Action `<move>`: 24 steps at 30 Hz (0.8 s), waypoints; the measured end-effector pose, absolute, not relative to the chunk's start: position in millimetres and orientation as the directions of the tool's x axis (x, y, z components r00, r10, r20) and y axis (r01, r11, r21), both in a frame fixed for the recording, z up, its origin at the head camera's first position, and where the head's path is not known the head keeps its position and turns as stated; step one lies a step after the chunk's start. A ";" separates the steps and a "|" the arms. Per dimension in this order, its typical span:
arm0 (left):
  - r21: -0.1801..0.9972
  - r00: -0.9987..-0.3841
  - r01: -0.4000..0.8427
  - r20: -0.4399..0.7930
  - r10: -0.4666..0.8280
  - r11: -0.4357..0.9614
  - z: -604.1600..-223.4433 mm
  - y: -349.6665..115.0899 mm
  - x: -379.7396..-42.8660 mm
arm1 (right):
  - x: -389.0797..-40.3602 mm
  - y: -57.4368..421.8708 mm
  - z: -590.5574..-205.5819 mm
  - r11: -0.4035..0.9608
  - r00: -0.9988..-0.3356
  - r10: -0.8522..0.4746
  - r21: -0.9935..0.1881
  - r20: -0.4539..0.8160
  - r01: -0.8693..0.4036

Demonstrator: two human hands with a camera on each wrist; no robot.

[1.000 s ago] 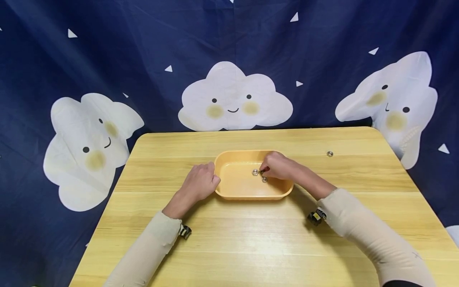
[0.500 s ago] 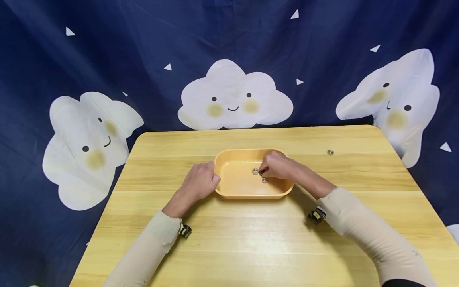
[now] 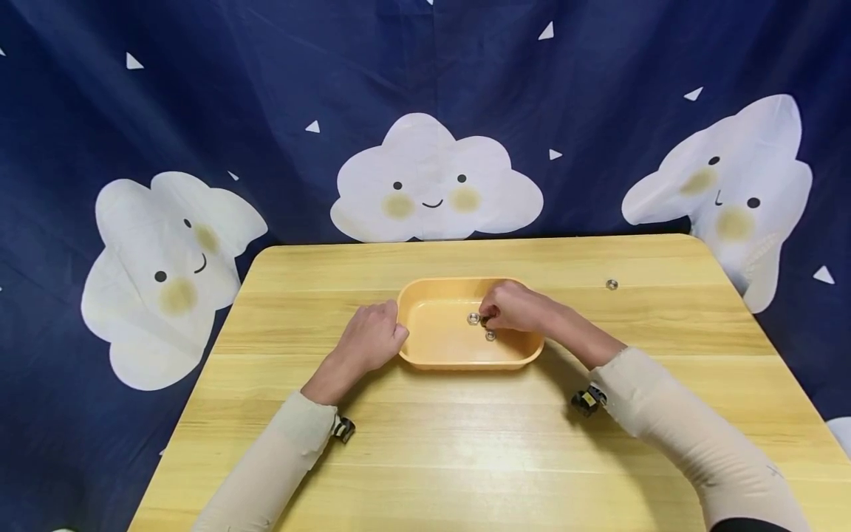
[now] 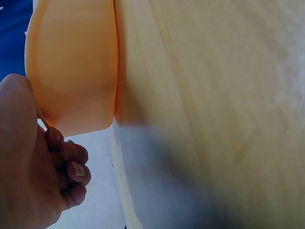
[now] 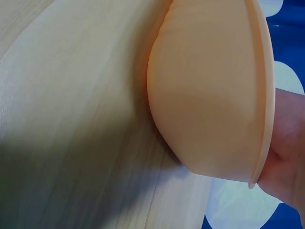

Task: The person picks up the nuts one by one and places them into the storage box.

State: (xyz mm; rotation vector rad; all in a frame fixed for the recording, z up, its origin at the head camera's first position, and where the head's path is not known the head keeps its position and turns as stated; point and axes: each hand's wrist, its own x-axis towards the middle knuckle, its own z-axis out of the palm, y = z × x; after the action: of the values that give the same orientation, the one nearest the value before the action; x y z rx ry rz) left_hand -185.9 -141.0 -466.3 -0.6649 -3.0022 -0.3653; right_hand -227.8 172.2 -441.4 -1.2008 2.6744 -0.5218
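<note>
A shallow orange plastic tray (image 3: 425, 364) sits on the table. My left hand (image 3: 372, 336) grips its left end, fingers curled at the rim in the left wrist view. My right hand (image 3: 512, 307) reaches over the right part of the tray, fingertips low inside it. Thumb and fingers pinch a small dark piece (image 3: 485, 322), about nut-sized and mostly hidden; I cannot tell its kind. Right by the fingertips lie two silver hex nuts, a farther nut (image 3: 473, 318) and a nearer nut (image 3: 490, 335). In the right wrist view the tray's wall (image 5: 209, 95) hides the fingers.
Another metal nut (image 3: 612, 284) lies on the wooden table (image 3: 465, 443), to the right of the tray near the back. Behind the table's far edge hangs a dark blue curtain (image 3: 286, 66) with white clouds. Each wrist carries a small camera.
My left hand keeps its grip on the tray. The right hand has shifted very slightly left, and the nearer nut has crept a little toward the tray's front side.
</note>
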 end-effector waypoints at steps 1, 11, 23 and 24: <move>0.218 -0.907 0.421 0.094 0.410 0.881 -466.3 -140.9 -185.8 | -227.4 172.7 -440.7 0.620 -0.670 -0.742 -0.390 -0.012 -0.680; 0.211 -0.910 0.414 0.087 0.405 0.885 -465.4 -140.6 -185.0 | -224.1 184.2 -435.8 0.630 -0.761 -0.642 -0.502 0.093 -0.593; 0.219 -0.915 0.403 0.080 0.395 0.888 -466.2 -140.0 -185.0 | -221.5 194.7 -428.8 0.644 -0.791 -0.591 -0.495 0.162 -0.583; 0.221 -0.916 0.401 0.078 0.393 0.889 -466.3 -139.9 -184.9 | -221.2 195.7 -428.1 0.646 -0.795 -0.584 -0.499 0.164 -0.578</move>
State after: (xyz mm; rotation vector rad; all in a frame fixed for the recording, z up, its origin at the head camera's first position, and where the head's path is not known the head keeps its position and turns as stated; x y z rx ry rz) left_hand -184.9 -139.9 -466.3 -0.6356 -3.0226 -0.3636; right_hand -221.2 195.7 -428.1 -1.0020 2.8393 -0.8537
